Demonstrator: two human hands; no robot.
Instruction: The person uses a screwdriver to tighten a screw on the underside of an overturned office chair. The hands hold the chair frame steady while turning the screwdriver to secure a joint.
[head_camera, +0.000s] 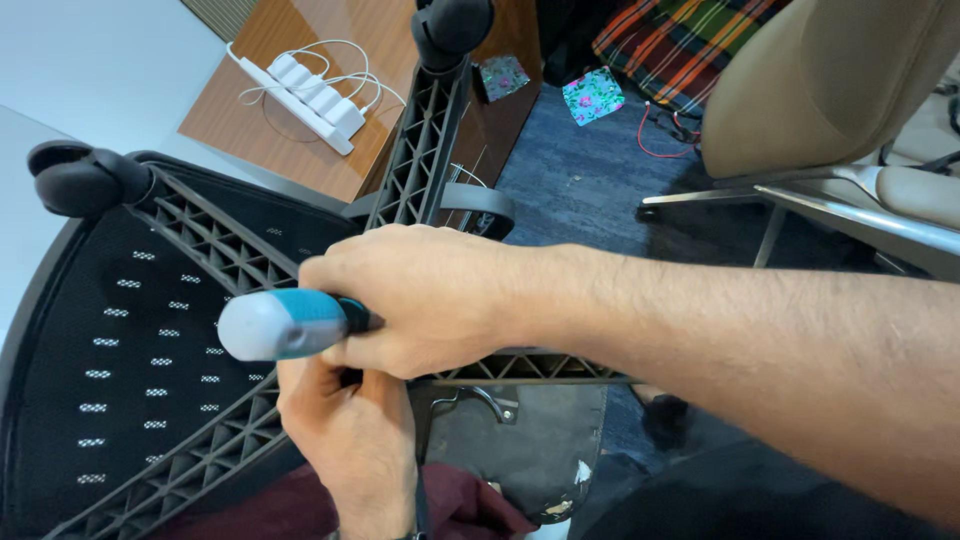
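A tool with a white and teal plastic handle (285, 324) lies across the hub of an upturned black ribbed plastic chair base (420, 150). The right hand (420, 300) is wrapped tight around the handle; the left hand (350, 430) is curled closed just beneath, touching it. A white power strip (310, 100) lies on the brown wooden worktop (250, 120) beyond.

Both of the person's arms are bare, with no sleeve, watch or ring showing. The right hand (420, 300) leads back to a hairy forearm reaching the frame's right edge. The left hand (350, 435), just below the right hand, shows knuckles and a bare wrist at the bottom edge.
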